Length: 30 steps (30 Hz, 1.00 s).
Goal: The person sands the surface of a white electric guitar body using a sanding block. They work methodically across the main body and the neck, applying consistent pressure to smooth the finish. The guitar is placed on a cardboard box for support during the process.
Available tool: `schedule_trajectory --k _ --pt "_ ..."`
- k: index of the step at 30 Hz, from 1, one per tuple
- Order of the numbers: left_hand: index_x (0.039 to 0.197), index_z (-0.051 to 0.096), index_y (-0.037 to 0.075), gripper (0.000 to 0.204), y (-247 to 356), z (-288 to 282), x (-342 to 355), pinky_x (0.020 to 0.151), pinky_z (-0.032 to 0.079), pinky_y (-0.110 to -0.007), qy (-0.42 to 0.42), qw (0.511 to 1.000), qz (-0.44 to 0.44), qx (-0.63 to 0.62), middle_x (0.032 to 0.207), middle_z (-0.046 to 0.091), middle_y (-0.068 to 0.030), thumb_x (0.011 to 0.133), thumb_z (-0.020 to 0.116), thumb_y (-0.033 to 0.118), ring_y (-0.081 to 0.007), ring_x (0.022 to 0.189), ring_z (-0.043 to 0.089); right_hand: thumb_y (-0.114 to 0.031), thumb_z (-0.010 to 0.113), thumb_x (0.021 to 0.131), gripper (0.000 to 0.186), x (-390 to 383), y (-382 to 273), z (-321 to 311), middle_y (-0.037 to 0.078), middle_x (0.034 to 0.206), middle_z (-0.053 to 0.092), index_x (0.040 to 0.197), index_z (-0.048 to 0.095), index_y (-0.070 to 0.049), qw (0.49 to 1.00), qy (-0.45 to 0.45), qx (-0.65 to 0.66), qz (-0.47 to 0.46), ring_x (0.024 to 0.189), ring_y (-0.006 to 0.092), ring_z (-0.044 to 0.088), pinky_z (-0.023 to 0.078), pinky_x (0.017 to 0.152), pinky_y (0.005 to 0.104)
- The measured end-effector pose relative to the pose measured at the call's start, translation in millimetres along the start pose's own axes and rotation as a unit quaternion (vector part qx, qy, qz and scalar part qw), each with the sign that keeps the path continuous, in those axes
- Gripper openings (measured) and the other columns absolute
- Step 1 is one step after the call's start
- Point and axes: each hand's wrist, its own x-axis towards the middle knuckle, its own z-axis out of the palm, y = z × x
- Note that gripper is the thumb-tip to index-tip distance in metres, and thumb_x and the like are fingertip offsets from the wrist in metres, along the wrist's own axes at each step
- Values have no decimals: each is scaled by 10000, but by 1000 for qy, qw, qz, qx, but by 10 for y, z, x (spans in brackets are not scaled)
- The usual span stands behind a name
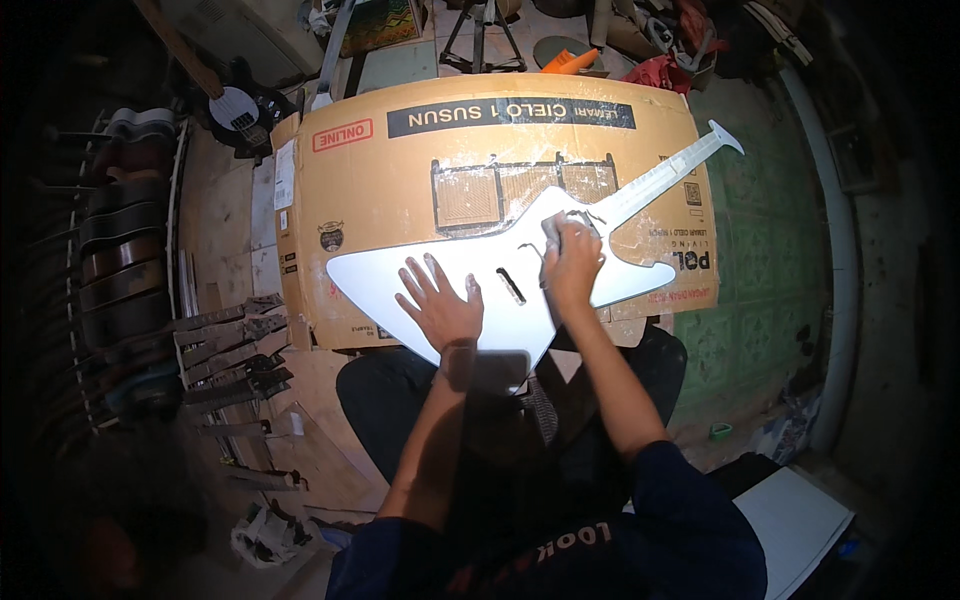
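Note:
A white angular electric guitar body (380,275), with its pale neck (660,175) pointing up to the right, lies flat on a printed cardboard sheet (350,180). My left hand (438,305) rests on the body's left wing, fingers spread. My right hand (575,265) is on the body near the neck joint, fingers curled round a small greyish block or pad (562,228), partly hidden by the fingers and pressed against the surface beside a dark cavity. A long dark slot (510,285) shows between my hands.
A dark stringed instrument (228,115) stands at upper left, above a rack of guitar bodies (125,260) and several loose necks (225,370). An orange object (570,62) and clutter lie behind the cardboard. Green floor tiles (750,300) are at right, a white board (790,515) at lower right.

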Motion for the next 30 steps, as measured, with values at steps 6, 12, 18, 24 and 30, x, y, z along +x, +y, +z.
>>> schedule_trajectory --k 6,12,18,24,30 --pt "1606 371 59 772 35 -74 20 1273 106 -605 0 1000 1 -8 1702 229 -234 999 542 503 -416 1587 168 -124 727 873 511 101 159 -99 125 1336 587 1369 607 -140 997 -51 40 -49 1196 368 536 415 981 546" --pt "1607 370 62 782 36 -56 24 1272 115 -606 -8 1000 -4 7 1699 239 -235 990 556 505 -412 1585 182 -94 717 866 525 -145 -145 -121 120 1294 605 1378 612 -140 995 -69 17 -75 1166 349 545 423 967 529" --pt "1605 371 62 786 28 -21 5 1273 113 -605 -2 1000 1 3 1701 235 -236 990 555 515 -411 1588 177 -101 733 855 542 -48 -65 -47 122 1305 590 1379 599 -135 1000 -16 -6 -21 1164 353 543 427 957 527" --pt "1600 389 62 796 3 -16 10 1272 108 -605 11 1000 2 1 1701 237 -235 977 558 527 -417 1588 172 -104 681 890 457 135 83 -103 143 1207 622 1342 616 -97 997 -24 30 -74 1114 379 551 420 953 507" --pt "1599 394 65 798 30 6 30 1271 109 -609 8 1000 1 0 1699 243 -236 974 565 529 -415 1588 175 -95 692 877 477 -140 -163 -96 146 1236 618 1346 606 -83 993 -79 10 -88 1135 365 543 419 950 527"
